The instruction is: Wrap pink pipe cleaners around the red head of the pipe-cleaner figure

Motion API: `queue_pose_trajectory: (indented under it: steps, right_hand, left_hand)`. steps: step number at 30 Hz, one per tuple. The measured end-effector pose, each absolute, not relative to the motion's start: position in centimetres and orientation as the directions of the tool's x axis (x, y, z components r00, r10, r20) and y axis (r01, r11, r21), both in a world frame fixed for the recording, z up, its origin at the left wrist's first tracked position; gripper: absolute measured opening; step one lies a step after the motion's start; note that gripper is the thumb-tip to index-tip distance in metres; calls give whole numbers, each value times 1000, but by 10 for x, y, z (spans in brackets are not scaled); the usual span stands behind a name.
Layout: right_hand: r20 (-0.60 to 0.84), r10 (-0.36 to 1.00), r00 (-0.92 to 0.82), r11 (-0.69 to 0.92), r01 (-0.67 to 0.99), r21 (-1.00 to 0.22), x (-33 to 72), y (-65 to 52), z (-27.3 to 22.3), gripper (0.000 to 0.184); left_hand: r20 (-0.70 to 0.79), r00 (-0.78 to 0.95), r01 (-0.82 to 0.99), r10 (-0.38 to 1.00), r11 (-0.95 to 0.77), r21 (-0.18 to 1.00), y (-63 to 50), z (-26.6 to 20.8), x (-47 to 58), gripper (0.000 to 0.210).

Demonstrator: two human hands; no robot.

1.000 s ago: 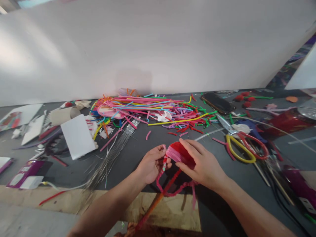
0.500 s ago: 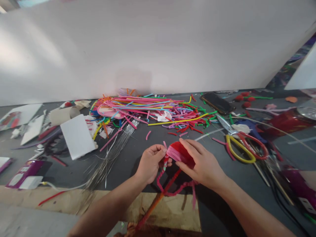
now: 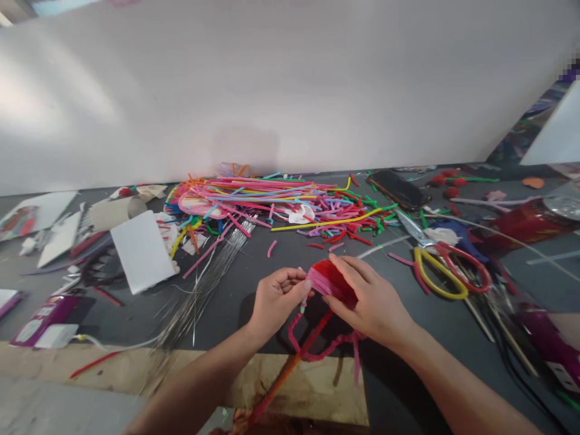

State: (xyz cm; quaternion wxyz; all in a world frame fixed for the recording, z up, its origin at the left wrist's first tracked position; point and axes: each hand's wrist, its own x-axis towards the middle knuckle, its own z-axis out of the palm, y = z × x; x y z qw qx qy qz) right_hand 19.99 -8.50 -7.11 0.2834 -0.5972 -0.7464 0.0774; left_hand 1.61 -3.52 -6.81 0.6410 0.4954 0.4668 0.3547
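My right hand is closed round a red and pink pipe-cleaner piece, a flat rounded shape with rows lying side by side. At its left edge, my left hand pinches the end of a pipe cleaner between thumb and fingers, which partly cover it. Below hangs a curled pink pipe cleaner in a loose loop. A red-to-orange fuzzy stem crosses that loop and runs down towards the bottom edge. How the stem joins the piece is hidden by my right hand.
Behind my hands lies a heap of coloured pipe cleaners. Scissors with red and yellow handles, a phone and a red can are to the right. Thin wires and a white card lie left. A white board stands behind.
My left thumb and fingers have shifted slightly at the piece's left edge, and the short pink end that stuck up there shows less. My right hand stays in place.
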Motion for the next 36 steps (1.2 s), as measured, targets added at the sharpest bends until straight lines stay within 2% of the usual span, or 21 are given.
queue_pose_trajectory:
  steps: [7,16,24,30,36]
  right_hand:
    - [354,927,-120,274,862,-426,200,-85,-72,57]
    - [415,900,-131,300,878,-373,199,-86,-74,56]
    - [411,903,-124,299,869,-395,199,-85,-75,58]
    - [405,905,-129,303,864,-403,199,-85,-75,57]
    - [399,907,-133,304,863,-404,200,-85,-74,58]
  left_hand:
    - [-236,302,25,924,239,971,-37,-65,20,26]
    - [-377,344,2,860,401,916,-35,-66,16,24]
    - [-264,295,-11,918,279,960,-32,-65,17,18]
    - [-372,329,20,868,387,922,-31,-63,16,18]
    - [-430,368,-45,824,478,877,-29,-63,15,19]
